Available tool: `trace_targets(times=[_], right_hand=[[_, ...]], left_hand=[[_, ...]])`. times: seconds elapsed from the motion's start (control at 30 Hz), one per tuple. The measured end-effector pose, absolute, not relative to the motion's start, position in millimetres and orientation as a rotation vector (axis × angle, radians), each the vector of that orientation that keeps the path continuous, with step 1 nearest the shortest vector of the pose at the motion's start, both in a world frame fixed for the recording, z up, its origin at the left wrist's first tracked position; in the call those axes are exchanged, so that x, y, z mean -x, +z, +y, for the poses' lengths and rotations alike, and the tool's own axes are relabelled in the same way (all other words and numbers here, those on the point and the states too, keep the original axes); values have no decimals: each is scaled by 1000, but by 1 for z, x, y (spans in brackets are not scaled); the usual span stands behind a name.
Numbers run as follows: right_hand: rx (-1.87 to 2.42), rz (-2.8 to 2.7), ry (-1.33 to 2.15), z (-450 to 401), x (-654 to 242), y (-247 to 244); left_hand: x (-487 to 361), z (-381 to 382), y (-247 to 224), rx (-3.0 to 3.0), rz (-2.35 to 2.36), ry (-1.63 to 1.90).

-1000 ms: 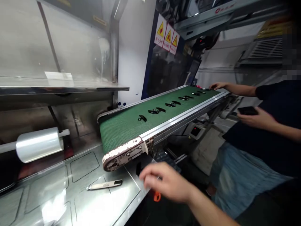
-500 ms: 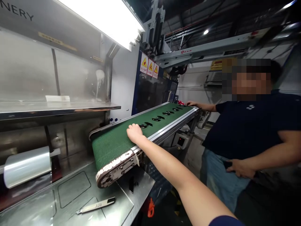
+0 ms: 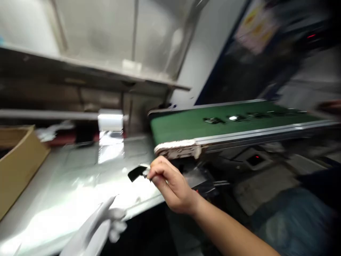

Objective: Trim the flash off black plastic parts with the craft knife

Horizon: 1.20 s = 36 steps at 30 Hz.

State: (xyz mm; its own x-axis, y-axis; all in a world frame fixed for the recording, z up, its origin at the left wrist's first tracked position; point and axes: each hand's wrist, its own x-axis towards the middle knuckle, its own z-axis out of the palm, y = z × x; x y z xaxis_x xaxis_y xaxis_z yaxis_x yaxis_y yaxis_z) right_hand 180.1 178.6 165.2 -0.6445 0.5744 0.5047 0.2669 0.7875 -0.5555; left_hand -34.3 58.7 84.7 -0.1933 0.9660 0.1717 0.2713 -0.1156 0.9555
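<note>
A small black part [image 3: 136,172] with a pale piece at its near end is pinched between the thumb and fingers of my right hand [image 3: 170,183], in front of the conveyor's end. At the lower left is my left hand [image 3: 106,224] in a whitish glove, blurred, its fingers curled. A slim pointed shape [image 3: 108,204] sticks out from it toward the upper right; what it is cannot be made out. Several black parts [image 3: 213,121] lie in a row on the green conveyor belt [image 3: 181,124].
A brightly lit metal worktop [image 3: 61,185] spans the lower left. On the left stands a cardboard box [image 3: 23,163]; beyond the worktop is a roll of film [image 3: 110,122]. A metal shelf [image 3: 106,74] runs above. Another person's hand [image 3: 330,105] is at the far right edge.
The view has swung left and down. My right hand has come off the belt to over the worktop, now with a black part in it. My gloved left hand has come into view.
</note>
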Motion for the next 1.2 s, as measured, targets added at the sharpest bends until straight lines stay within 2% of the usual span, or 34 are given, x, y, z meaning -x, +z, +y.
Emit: trace_targets(times=[0.07, 0.17, 0.23, 0.37, 0.67, 0.9, 1.1, 1.2], right_hand=[[515, -2128, 1032, 135, -160, 137], [550, -2017, 1339, 99, -142, 102], [571, -1973, 1380, 88, -136, 84], [597, -1886, 1411, 74, -136, 61], [580, -1688, 1502, 57, -141, 46], [683, -1307, 1887, 54, -141, 55], [789, -1322, 1858, 63, -140, 64], [746, -1460, 1787, 68, -141, 66]], left_hand=[[35, 32, 77, -1194, 1539, 1307], [34, 10, 71, -858, 1418, 1354], [34, 3, 69, -775, 1372, 1407], [34, -3, 69, -971, 1504, 1441], [33, -7, 61, -1349, 1462, 1432], [31, -10, 47, -1621, 1354, 1509], [39, -21, 42, -1032, 1557, 1371], [43, -19, 53, -715, 1368, 1267]])
